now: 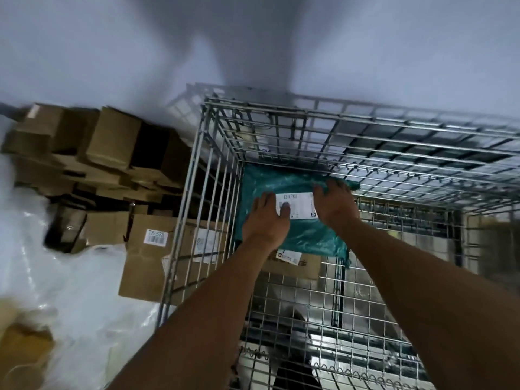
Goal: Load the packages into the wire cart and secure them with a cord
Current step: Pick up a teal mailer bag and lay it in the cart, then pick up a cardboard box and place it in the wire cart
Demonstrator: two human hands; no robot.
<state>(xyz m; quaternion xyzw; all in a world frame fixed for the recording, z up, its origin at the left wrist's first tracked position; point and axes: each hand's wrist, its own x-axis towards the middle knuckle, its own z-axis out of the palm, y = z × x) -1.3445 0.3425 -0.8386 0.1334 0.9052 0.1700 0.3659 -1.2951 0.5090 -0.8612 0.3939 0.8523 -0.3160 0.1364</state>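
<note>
A teal bag, a soft plastic mailer with a glossy, wrinkled skin, lies flat inside the wire cart, pushed into the far left corner against the mesh walls. A white rectangular label with printed barcodes sits on its top face. The left hand rests palm down on the bag's left part, fingers straight and spread, thumb lying over the label's edge. The right hand presses on the bag's right part, fingers reaching toward the crumpled far right corner; they look flat rather than curled, so neither hand grasps the bag. Both bare forearms reach in over the cart's near side.

Under the bag's near edge a flat brown box with a small sticker shows, the bag lying partly on it. The cart is made of thin bright steel rods in a square grid, its floor the same mesh. To the right of the bag and toward the near side, the cart floor is bare mesh with open room.

Outside the cart's left wall, cardboard boxes lie stacked and tumbled, one bearing a white barcode sticker. Nearer the person, crinkled white plastic sheeting spreads over the floor. A pale wall rises behind the cart.
</note>
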